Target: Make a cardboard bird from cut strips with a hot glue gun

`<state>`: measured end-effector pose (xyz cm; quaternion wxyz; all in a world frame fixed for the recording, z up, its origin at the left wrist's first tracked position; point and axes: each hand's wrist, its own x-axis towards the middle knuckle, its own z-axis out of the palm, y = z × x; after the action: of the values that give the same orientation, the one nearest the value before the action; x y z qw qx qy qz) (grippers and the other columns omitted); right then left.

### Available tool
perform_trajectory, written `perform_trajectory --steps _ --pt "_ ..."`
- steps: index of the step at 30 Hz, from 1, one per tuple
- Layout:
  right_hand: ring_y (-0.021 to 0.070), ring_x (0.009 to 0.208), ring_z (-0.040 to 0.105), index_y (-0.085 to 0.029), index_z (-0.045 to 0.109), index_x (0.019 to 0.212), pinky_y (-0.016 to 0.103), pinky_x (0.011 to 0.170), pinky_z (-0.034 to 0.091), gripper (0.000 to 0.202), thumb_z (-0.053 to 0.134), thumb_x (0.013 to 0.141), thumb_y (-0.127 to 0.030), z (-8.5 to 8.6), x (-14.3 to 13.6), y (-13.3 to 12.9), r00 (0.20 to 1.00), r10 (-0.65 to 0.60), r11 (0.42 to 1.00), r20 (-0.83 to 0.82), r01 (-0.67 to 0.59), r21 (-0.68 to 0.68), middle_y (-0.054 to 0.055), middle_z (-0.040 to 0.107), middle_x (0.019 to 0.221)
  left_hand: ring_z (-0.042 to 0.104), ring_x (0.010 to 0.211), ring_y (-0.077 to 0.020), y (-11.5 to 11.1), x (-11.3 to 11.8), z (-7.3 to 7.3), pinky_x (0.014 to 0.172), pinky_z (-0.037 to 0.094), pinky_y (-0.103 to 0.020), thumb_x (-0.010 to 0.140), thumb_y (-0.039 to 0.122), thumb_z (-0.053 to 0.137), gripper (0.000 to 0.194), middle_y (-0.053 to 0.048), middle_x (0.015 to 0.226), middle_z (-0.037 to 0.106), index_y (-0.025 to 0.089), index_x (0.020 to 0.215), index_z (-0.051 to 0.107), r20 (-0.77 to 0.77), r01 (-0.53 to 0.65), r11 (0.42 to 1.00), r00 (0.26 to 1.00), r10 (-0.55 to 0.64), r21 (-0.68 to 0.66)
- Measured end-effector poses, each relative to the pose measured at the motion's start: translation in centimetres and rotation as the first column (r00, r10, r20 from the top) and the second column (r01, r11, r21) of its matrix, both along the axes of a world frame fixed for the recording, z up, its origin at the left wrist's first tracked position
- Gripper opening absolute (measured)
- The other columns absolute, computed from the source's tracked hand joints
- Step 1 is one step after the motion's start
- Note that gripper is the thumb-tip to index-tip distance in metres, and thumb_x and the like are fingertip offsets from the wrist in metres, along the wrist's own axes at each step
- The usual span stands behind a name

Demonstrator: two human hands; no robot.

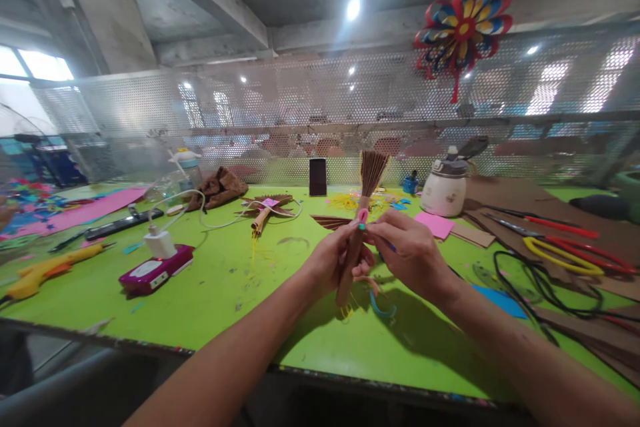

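Observation:
My left hand (345, 250) is closed around a brown cardboard tube (350, 273), which I hold tilted above the table. At its top, a pleated cardboard fan (373, 173) with yellowish edges spreads upward. A pleated side piece (330, 221) sticks out to the left behind my fingers. A pink paper loop (363, 215) and a small green band sit on the tube's front. My right hand (410, 247) pinches at the tube beside the green band; its fingertips hide what they hold. Below my hands a curled blue paper strip (384, 308) shows, with a pink strip near it.
Another cardboard figure (265, 212) lies left of centre. Around it are a phone (318, 177), a purple power socket (156, 270) and a yellow glue gun (55, 270). On the right are a white bottle (444, 188), red-handled scissors (590, 253), black cable and cardboard sheets (515, 203).

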<state>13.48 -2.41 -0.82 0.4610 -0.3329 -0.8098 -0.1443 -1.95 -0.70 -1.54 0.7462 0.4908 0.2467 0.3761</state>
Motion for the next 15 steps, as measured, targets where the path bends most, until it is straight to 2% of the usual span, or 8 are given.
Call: perform_trajectory --steps 7,15 --pt "0.0134 0.065 0.046 -0.016 0.062 0.072 0.024 0.058 0.038 0.023 0.044 0.086 -0.018 0.63 0.06 -0.58 0.984 -0.102 0.994 0.148 0.097 0.043 0.005 0.051 0.071 0.047 0.043 -0.0105 0.26 -0.08 -0.17 0.044 0.031 -0.023 0.078 0.046 0.046 0.038 -0.006 0.056 0.058 0.01 0.079 0.058 -0.004 0.011 1.0 1.0 -0.011 -0.011" --pt "0.0146 0.068 0.045 -0.016 0.059 0.069 0.026 0.058 0.036 0.027 0.041 0.088 -0.018 0.76 0.29 -0.55 0.966 -0.144 0.985 0.215 0.118 0.129 0.005 0.053 0.072 0.045 0.041 -0.0091 0.36 -0.05 -0.41 0.044 0.03 -0.023 0.076 0.042 0.045 0.035 -0.006 0.057 0.057 0.009 0.078 0.058 -0.008 0.019 1.0 1.0 -0.019 0.001"
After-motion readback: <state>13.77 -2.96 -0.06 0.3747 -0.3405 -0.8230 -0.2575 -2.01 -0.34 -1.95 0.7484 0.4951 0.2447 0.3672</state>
